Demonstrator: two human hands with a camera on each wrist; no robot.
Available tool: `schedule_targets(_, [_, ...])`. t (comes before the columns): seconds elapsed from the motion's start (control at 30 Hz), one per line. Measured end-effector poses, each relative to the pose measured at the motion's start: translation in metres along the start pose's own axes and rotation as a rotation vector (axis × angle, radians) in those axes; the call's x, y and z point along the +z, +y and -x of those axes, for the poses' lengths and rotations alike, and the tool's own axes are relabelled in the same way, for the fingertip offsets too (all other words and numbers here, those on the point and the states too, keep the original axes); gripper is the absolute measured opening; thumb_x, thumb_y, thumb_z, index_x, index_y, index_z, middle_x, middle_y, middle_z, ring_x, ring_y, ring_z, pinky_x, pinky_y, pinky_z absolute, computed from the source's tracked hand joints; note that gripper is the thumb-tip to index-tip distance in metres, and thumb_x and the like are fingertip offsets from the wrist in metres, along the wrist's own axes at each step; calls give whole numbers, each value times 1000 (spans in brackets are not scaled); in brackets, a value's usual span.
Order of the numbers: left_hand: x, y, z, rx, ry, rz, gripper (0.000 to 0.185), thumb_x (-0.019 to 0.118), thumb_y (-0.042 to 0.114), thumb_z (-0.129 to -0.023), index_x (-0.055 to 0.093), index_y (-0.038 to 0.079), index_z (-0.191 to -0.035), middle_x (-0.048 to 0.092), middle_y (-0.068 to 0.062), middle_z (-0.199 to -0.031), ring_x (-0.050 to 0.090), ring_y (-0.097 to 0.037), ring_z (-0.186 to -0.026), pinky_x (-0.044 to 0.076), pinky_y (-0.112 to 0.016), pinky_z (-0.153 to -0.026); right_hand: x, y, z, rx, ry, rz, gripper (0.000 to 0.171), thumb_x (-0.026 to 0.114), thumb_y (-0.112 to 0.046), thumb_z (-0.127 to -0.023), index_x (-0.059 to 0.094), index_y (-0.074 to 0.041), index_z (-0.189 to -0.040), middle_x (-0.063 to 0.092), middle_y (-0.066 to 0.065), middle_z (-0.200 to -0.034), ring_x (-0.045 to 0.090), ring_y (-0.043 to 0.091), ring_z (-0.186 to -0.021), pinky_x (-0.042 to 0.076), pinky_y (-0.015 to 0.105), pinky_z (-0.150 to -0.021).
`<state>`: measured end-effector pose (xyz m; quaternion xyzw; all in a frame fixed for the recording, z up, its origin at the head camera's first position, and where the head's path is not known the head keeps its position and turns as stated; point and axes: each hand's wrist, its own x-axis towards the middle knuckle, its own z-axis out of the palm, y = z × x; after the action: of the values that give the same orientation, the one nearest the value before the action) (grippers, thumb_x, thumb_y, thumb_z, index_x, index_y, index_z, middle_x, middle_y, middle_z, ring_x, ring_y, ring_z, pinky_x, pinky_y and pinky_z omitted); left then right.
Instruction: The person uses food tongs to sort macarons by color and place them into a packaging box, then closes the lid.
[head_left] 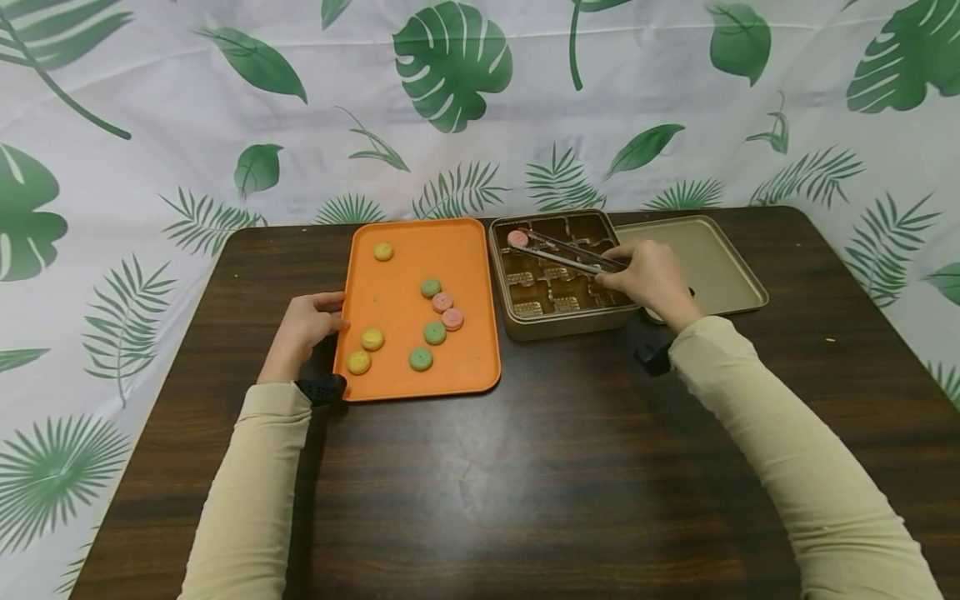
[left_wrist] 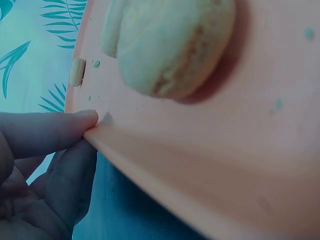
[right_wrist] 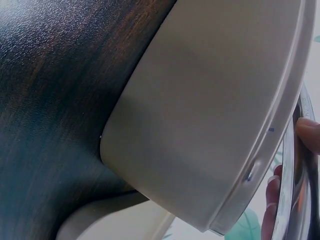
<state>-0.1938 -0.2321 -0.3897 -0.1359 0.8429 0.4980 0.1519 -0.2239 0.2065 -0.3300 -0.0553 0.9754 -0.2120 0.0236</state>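
Observation:
My left hand (head_left: 303,325) pinches the left rim of an orange tray (head_left: 405,283); in the left wrist view the thumb (left_wrist: 55,131) lies over that rim with fingers beneath. Yellow macarons (head_left: 372,339), green macarons (head_left: 435,333) and two pink macarons (head_left: 452,318) lie on the tray. Metal tongs (head_left: 562,260) are in my right hand (head_left: 648,271), which reaches over a gold tin (head_left: 573,323) with a divided brown insert (head_left: 528,293). At the tong tips, in the tin's back left compartment, is a pink macaron (head_left: 517,238). The right wrist view shows the tin's side wall (right_wrist: 200,100) and the tong arms.
A flat gold lid (head_left: 708,262) lies right of the tin, partly behind my right hand. Tray and tin stand close side by side near the back of the dark wooden table (head_left: 480,483). Behind hangs a white cloth (head_left: 330,75) with green leaves.

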Motion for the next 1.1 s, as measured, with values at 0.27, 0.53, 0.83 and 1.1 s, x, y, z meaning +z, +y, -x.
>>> schedule_targets(0.27, [1, -1, 0, -2, 1, -3, 59, 52, -6, -91, 34, -1, -147, 41, -26, -146, 46, -35, -131, 43, -43, -108, -1, -1, 2, 15, -15, -14, 46, 70, -24, -84, 63, -2, -124, 64, 29, -117, 62, 39, -88, 47, 45, -72])
schedule_targets(0.53, [2, 0, 1, -8, 6, -1, 59, 52, -7, -91, 34, 0, -146, 42, -25, -145, 46, -35, -130, 43, -43, -107, -7, -9, 9, 0, -22, -39, 50, 70, -28, -85, 61, -4, -128, 56, 27, -131, 57, 34, -82, 43, 42, -72])
schedule_targets(0.83, [0, 4, 2, -3, 0, -11, 59, 52, -7, -91, 33, -1, -147, 40, -26, -146, 44, -35, -133, 42, -44, -108, -8, -29, 24, -126, -26, -66, 46, 71, -22, -83, 63, -2, -125, 59, 25, -126, 58, 39, -103, 46, 46, -79])
schedule_targets(1.1, [-1, 4, 2, -3, 1, -20, 57, 51, -6, -91, 36, 0, -146, 42, -25, -145, 48, -33, -126, 51, -25, -92, 3, -47, 33, -220, -64, 0, 45, 73, -21, -82, 65, -1, -121, 64, 22, -110, 61, 34, -87, 48, 44, -70])
